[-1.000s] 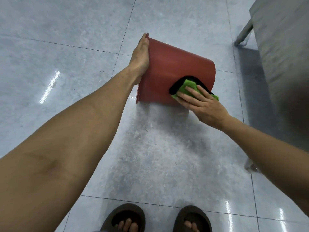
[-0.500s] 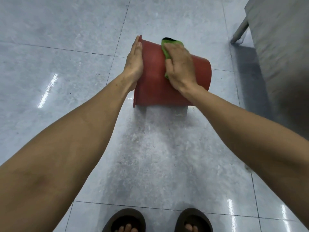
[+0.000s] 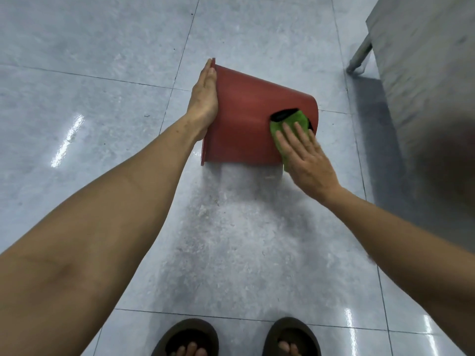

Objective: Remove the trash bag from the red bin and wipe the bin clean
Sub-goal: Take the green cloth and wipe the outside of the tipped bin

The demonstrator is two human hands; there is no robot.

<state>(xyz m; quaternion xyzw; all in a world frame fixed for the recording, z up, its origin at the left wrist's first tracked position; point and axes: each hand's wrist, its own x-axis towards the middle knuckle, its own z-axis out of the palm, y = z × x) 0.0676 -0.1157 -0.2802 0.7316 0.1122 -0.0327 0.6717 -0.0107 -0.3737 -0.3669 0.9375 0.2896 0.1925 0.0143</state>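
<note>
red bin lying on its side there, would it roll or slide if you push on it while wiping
The red bin probably would roll: its wall looks curved and it lies on its side. The glossy tiled floor likely lets it slide too. That may be why the left hand rests flat against its rim while the right hand presses the green cloth on it.

Red bin (image 3: 244, 124) on its side, left hand (image 3: 204, 98) at rim, right hand (image 3: 305, 158) flat on green cloth (image 3: 290, 124).

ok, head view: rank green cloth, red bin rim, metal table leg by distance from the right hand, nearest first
1. green cloth, under the right hand, pressed on the bin's base end.
2. red bin rim, left end, by the left hand.
3. metal table leg, upper right.
</note>
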